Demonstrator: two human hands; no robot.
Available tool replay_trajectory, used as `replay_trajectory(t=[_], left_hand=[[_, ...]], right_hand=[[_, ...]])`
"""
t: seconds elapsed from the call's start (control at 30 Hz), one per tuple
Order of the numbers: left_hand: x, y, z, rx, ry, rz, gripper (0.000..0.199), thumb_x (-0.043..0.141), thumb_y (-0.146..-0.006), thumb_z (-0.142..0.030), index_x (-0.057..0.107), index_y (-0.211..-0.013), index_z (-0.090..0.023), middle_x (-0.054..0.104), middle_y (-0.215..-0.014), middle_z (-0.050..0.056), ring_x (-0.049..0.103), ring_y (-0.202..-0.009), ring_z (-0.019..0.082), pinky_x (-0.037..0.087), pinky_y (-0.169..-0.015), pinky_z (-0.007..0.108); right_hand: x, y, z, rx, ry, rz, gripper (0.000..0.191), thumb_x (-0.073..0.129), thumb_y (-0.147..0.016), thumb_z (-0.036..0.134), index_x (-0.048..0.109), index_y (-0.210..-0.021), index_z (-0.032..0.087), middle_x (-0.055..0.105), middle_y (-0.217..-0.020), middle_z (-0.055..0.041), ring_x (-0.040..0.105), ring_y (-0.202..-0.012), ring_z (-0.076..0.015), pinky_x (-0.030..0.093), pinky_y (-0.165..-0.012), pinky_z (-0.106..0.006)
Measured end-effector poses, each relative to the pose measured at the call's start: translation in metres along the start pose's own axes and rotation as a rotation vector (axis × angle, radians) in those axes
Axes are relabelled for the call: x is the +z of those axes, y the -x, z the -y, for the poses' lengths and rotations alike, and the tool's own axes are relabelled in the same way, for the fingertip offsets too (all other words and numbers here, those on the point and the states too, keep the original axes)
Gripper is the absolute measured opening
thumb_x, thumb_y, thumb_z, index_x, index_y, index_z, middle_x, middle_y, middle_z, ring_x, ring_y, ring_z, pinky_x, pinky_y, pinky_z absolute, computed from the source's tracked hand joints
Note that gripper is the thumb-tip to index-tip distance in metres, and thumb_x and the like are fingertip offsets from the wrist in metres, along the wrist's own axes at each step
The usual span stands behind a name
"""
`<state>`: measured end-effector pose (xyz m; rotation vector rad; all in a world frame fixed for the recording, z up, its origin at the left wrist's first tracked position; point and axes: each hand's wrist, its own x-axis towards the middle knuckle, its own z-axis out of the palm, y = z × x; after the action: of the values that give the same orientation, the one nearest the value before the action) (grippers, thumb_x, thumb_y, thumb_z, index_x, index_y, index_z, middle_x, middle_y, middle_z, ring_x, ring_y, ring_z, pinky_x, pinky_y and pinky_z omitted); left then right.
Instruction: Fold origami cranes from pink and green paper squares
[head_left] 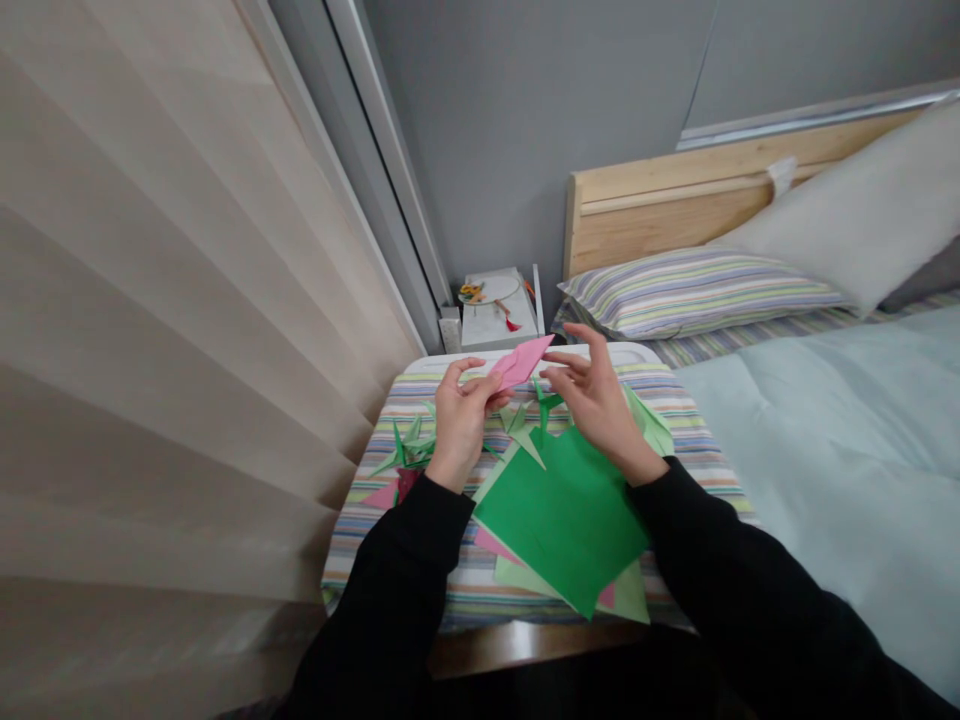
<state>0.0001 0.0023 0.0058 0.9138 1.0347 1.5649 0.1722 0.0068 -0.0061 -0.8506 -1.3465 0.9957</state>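
From the head view: the left hand (pixel 461 425) is closed in a pinch on a folded pink paper (pixel 521 362), held clear of the striped cloth (pixel 356 540). The right hand (pixel 596 405) is open, fingers spread, just beside that paper and above a loose stack of green paper sheets (pixel 559 520), apparently touching nothing. Risk: a slackened pinch could let the pink fold spring open or drop among the folded green paper figures (pixel 405 450); a stray sleeve could drag the loose sheets off the cloth's edge.

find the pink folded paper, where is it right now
In the head view, the pink folded paper is pinched in the left hand, above the striped bedding, its tip toward the right hand, with the green paper sheet lying below.
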Motion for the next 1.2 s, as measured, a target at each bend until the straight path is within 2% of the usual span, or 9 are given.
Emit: replay_trajectory(t=[0.07,0.13,0.2,0.27,0.43,0.5,0.77,1.0,1.2], left_hand=[[-0.001,0.000,0.001,0.048,-0.039,0.061,0.041,0.082,-0.068,-0.026,0.060,-0.102,-0.020,0.068,-0.062,-0.004,0.067,-0.055,0.012,0.053,-0.056,0.020],[-0.002,0.000,0.002,0.094,-0.097,0.154,0.026,0.078,-0.073,-0.026,0.067,-0.095,-0.018,0.069,-0.064,-0.003,0.066,-0.055,0.011,0.052,-0.055,0.020],[-0.004,0.000,0.004,0.130,-0.150,0.237,0.014,0.074,-0.077,-0.026,0.071,-0.087,-0.016,0.068,-0.065,-0.001,0.064,-0.055,0.010,0.052,-0.056,0.020],[-0.006,0.001,0.004,0.158,-0.179,0.283,0.011,0.071,-0.079,-0.024,0.074,-0.085,-0.016,0.067,-0.063,-0.001,0.063,-0.055,0.010,0.052,-0.056,0.021],[-0.004,0.007,-0.003,0.228,-0.212,0.362,0.018,0.074,-0.082,-0.032,0.074,-0.089,-0.016,0.070,-0.073,0.002,0.066,-0.062,0.013,0.054,-0.062,0.025],[-0.002,0.010,-0.006,0.255,-0.269,0.356,0.022,0.079,-0.079,-0.032,0.073,-0.091,-0.015,0.072,-0.079,0.003,0.068,-0.066,0.014,0.056,-0.066,0.026],[-0.001,0.008,-0.006,0.247,-0.288,0.358,0.026,0.078,-0.081,-0.039,0.071,-0.081,-0.014,0.072,-0.075,0.003,0.070,-0.064,0.015,0.060,-0.067,0.028],[0.001,0.007,-0.005,0.197,-0.250,0.321,0.026,0.081,-0.078,-0.037,0.067,-0.085,-0.016,0.071,-0.069,0.000,0.072,-0.063,0.016,0.060,-0.067,0.028],[0.001,0.008,-0.004,0.229,-0.265,0.278,0.025,0.082,-0.077,-0.035,0.067,-0.079,-0.015,0.073,-0.068,0.002,0.075,-0.066,0.018,0.061,-0.068,0.028]], right_hand=[[0.003,0.003,0.002,-0.029,0.009,0.153,0.075,0.076,-0.085,0.038,0.037,-0.149,0.031,0.069,-0.121,-0.0093,0.072,-0.092,-0.0222,0.058,-0.082,-0.038],[0.005,0.005,0.004,-0.044,-0.023,0.229,0.068,0.079,-0.083,0.036,0.048,-0.143,0.031,0.070,-0.115,-0.0068,0.072,-0.089,-0.0213,0.059,-0.078,-0.036],[0.005,0.005,0.006,-0.057,-0.040,0.229,0.047,0.080,-0.082,0.036,0.065,-0.125,0.026,0.073,-0.108,-0.0055,0.071,-0.086,-0.0199,0.059,-0.078,-0.034],[0.004,0.004,0.009,-0.053,-0.044,0.205,0.030,0.082,-0.079,0.036,0.073,-0.104,0.022,0.075,-0.100,-0.0047,0.070,-0.081,-0.0182,0.058,-0.075,-0.033],[0.000,0.001,0.015,0.002,-0.060,0.144,0.022,0.084,-0.076,0.038,0.076,-0.082,0.019,0.074,-0.079,-0.0030,0.065,-0.066,-0.0150,0.054,-0.061,-0.028],[-0.001,0.000,0.016,0.005,-0.053,0.115,0.021,0.084,-0.076,0.038,0.076,-0.078,0.018,0.074,-0.074,-0.0029,0.063,-0.063,-0.0141,0.054,-0.059,-0.028],[-0.003,-0.001,0.015,0.064,-0.103,0.101,0.025,0.087,-0.071,0.038,0.075,-0.081,0.018,0.074,-0.080,-0.0032,0.067,-0.065,-0.0158,0.057,-0.056,-0.029],[-0.003,-0.001,0.013,-0.062,0.029,-0.030,0.017,0.084,-0.075,0.032,0.075,-0.070,0.017,0.072,-0.067,-0.0030,0.063,-0.063,-0.0152,0.051,-0.062,-0.030],[-0.002,-0.002,0.010,-0.049,0.007,-0.046,0.018,0.085,-0.072,0.031,0.073,-0.068,0.018,0.071,-0.064,-0.0018,0.061,-0.060,-0.0146,0.048,-0.060,-0.029]])
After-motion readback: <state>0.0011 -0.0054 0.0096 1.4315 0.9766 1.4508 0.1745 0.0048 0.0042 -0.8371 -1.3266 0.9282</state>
